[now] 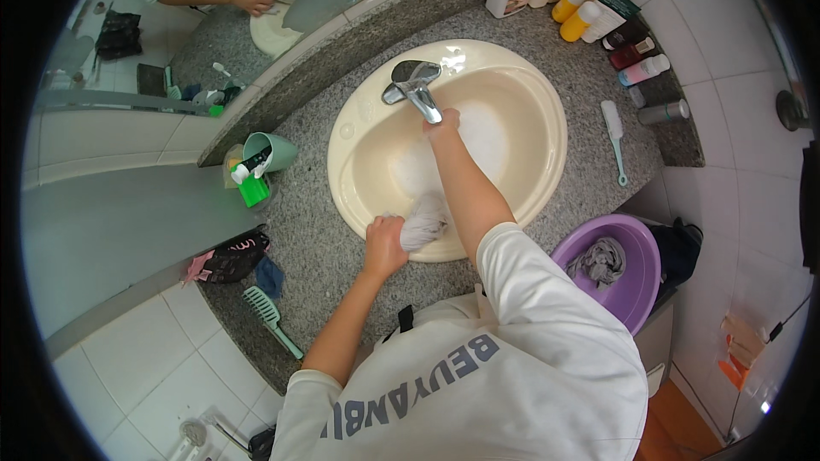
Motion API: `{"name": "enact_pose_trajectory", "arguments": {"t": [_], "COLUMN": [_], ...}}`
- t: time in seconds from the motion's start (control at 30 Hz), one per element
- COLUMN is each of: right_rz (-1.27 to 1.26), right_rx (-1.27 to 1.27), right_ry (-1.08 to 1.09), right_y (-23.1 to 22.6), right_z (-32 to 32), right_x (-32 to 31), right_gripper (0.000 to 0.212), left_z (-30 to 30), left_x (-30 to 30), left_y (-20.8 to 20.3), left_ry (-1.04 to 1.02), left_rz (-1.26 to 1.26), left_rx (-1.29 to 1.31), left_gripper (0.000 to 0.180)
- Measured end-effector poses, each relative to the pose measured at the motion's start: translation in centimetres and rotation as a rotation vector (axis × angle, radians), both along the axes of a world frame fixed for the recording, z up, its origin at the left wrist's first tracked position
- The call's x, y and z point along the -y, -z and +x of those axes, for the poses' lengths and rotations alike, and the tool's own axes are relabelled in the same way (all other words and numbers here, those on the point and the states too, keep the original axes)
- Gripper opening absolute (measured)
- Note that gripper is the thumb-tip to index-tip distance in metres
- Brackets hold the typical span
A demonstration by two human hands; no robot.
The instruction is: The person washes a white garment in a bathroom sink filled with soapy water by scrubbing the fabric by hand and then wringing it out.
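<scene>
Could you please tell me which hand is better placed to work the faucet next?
Probably the right hand: it is close by the spout of the faucet, whereas the left hand grips the greyish cloth at the near side of the basin.

A loose white T-shirt (547, 376) here, soft folds all over it; short, roomy sleeves (512, 260) with plain hems; bare forearms (472, 183) below those; bold dark-grey block lettering (414, 386) sweeping across the front; and a short black strap (406, 318) near the waist!
</scene>
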State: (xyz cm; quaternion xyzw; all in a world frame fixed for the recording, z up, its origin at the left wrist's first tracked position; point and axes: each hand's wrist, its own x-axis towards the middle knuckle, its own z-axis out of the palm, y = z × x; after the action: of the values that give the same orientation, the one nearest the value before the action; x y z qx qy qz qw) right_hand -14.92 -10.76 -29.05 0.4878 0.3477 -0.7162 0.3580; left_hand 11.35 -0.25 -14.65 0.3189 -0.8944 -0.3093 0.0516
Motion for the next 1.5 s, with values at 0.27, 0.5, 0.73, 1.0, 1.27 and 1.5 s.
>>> {"name": "enact_pose_trajectory", "arguments": {"t": [0.27, 0.5, 0.73, 1.0, 1.27, 1.5], "right_rz": [0.089, -0.223, -0.677, -0.660, -0.549, -0.501], "right_rx": [-0.197, -0.190, -0.434, -0.393, -0.441, -0.450], "right_ry": [-0.065, -0.352, -1.073, -1.282, -1.160, -1.093], "right_y": [5.0, -3.1, -7.9, -8.9, -7.9, -6.8], "right_z": [-2.3, 1.4, -4.2, -5.2, -5.3, -4.8], "right_x": [0.4, -2.1, -7.6, -7.4, -7.2, -7.1], "right_gripper": [0.020, 0.013, 0.038, 0.041, 0.039, 0.040], "left_z": [-1.0, 0.9, -0.6, 1.5, 5.7, 6.1], "left_x": [0.3, 0.0, 0.2, 2.5, 4.1, 3.7], "left_y": [0.3, 0.2, 0.2, -1.6, -0.6, 0.7], "left_ry": [0.035, -0.011, 0.017, 0.032, -0.174, -0.272], "left_rz": [0.010, -0.001, 0.019, -0.035, 0.018, 0.134], "left_rx": [0.003, 0.024, 0.032, 0.090, 0.143, 0.055], "left_gripper": [0.019, 0.021, 0.023, 0.016, 0.018, 0.023]}}
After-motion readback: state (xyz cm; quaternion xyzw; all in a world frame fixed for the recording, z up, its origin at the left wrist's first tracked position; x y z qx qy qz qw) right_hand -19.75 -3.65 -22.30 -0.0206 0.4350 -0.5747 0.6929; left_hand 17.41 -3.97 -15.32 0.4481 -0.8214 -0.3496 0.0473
